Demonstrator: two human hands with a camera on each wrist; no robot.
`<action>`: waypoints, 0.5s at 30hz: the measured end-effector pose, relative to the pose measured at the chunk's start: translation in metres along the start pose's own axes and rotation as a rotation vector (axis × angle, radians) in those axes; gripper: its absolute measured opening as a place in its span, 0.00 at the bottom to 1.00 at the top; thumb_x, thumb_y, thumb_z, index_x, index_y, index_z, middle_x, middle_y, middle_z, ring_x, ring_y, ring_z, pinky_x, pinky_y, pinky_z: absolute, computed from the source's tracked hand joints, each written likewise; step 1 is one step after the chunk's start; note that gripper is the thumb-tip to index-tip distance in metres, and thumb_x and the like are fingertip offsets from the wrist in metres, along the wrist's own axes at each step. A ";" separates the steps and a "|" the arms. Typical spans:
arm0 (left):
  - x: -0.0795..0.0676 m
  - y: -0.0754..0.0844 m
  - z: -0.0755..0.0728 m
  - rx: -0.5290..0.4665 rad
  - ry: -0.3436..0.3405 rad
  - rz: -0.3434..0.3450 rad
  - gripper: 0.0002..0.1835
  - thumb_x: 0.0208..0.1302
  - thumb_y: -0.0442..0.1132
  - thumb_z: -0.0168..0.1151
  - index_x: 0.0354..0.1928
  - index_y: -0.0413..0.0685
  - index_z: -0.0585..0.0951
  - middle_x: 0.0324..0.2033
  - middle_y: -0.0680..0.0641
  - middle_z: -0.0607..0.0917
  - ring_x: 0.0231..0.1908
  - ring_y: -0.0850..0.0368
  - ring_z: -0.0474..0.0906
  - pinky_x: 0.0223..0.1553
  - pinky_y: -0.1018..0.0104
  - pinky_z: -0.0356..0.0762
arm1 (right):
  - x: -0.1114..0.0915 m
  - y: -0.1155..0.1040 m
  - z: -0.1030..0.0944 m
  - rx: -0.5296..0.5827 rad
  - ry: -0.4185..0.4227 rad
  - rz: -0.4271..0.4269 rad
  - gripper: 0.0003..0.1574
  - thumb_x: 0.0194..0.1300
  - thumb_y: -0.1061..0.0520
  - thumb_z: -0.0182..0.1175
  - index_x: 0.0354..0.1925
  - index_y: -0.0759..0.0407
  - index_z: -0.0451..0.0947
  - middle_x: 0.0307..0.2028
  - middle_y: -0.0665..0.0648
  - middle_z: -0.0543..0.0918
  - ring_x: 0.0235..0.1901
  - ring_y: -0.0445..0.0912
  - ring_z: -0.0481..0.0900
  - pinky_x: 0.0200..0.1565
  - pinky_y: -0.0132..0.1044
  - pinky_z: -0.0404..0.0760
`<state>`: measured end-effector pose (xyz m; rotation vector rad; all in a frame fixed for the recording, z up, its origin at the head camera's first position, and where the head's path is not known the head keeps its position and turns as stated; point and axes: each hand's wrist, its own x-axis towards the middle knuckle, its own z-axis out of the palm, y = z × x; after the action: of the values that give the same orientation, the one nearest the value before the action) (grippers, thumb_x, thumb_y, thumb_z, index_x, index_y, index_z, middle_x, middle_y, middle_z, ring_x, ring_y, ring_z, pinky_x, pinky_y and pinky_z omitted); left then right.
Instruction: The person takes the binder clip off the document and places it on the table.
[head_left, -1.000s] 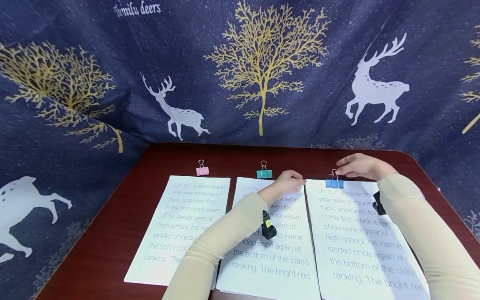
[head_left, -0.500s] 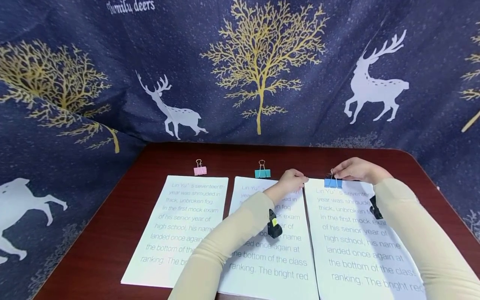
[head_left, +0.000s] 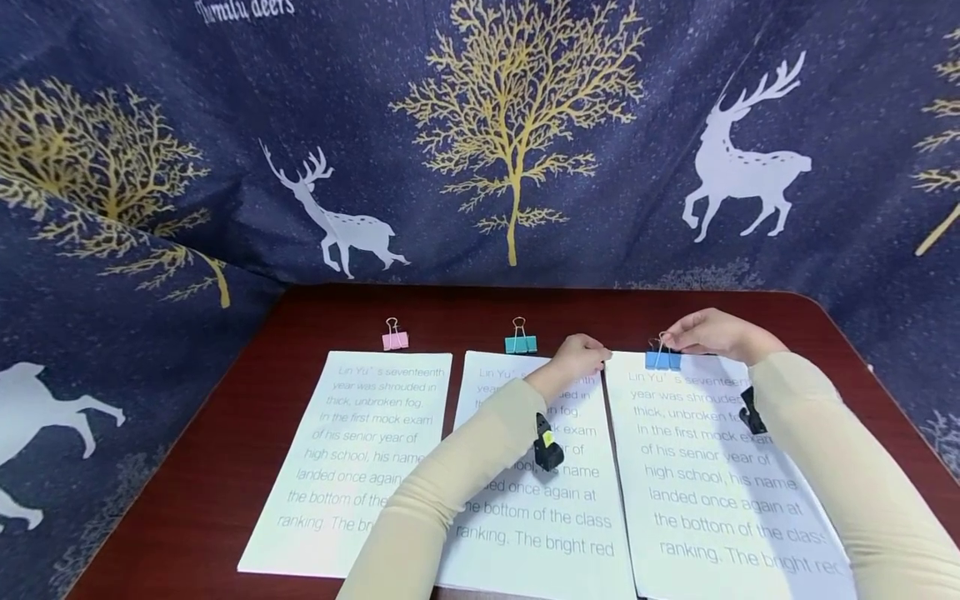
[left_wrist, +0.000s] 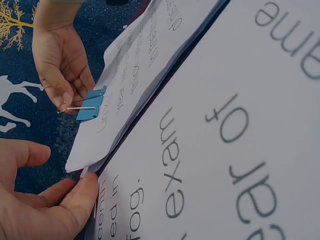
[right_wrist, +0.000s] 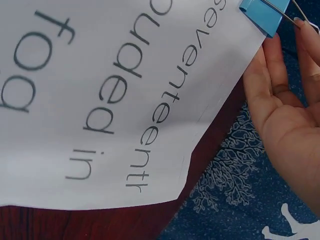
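Observation:
A blue binder clip (head_left: 663, 360) sits on the top edge of the right-hand stack of printed paper (head_left: 712, 467). My right hand (head_left: 716, 332) pinches its wire handles between thumb and fingertips; in the right wrist view the other fingers (right_wrist: 275, 65) lie behind the paper's edge. My left hand (head_left: 577, 360) reaches across the middle stack (head_left: 540, 517) and pinches the right stack's top-left corner. Seen from the left wrist, thumb and finger meet at that corner, where the sheets (left_wrist: 107, 135) fan slightly apart.
On the left lies a third printed stack (head_left: 360, 458). A pink binder clip (head_left: 395, 340) and a teal binder clip (head_left: 521, 343) stand behind the left and middle stacks on the dark red table (head_left: 202, 467). A blue deer-print cloth (head_left: 450, 167) hangs behind.
My right fingers have closed in on the blue clip's wire handles. My left hand keeps to the stack's corner. The head view has shifted slightly.

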<state>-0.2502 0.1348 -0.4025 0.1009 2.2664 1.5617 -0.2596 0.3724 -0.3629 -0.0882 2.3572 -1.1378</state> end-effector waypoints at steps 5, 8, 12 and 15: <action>0.002 0.002 -0.002 0.026 -0.034 0.032 0.14 0.60 0.40 0.60 0.46 0.42 0.78 0.40 0.45 0.82 0.40 0.56 0.80 0.45 0.67 0.78 | -0.005 -0.003 -0.006 0.006 -0.015 -0.006 0.25 0.63 0.55 0.57 0.53 0.70 0.72 0.56 0.62 0.76 0.58 0.55 0.72 0.59 0.47 0.71; 0.005 0.002 -0.003 0.002 -0.053 0.049 0.12 0.61 0.36 0.59 0.45 0.40 0.79 0.39 0.44 0.82 0.39 0.55 0.80 0.44 0.67 0.79 | -0.005 -0.003 -0.009 0.009 -0.024 -0.012 0.25 0.62 0.54 0.58 0.53 0.70 0.73 0.55 0.61 0.77 0.57 0.53 0.73 0.59 0.46 0.72; 0.009 0.000 -0.002 -0.051 -0.073 0.043 0.11 0.60 0.33 0.59 0.45 0.39 0.80 0.39 0.42 0.83 0.40 0.53 0.81 0.44 0.66 0.80 | -0.004 -0.003 -0.011 0.007 -0.029 -0.016 0.25 0.62 0.54 0.59 0.51 0.71 0.73 0.50 0.56 0.80 0.51 0.44 0.77 0.58 0.44 0.73; 0.011 -0.003 0.000 -0.072 -0.081 0.043 0.11 0.60 0.32 0.59 0.45 0.39 0.80 0.39 0.42 0.83 0.41 0.53 0.82 0.44 0.65 0.80 | -0.004 -0.006 -0.011 0.022 -0.044 -0.017 0.23 0.61 0.55 0.59 0.49 0.70 0.75 0.46 0.51 0.81 0.46 0.37 0.77 0.57 0.42 0.74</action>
<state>-0.2600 0.1369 -0.4081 0.1907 2.1565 1.6289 -0.2621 0.3772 -0.3510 -0.1245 2.3091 -1.1574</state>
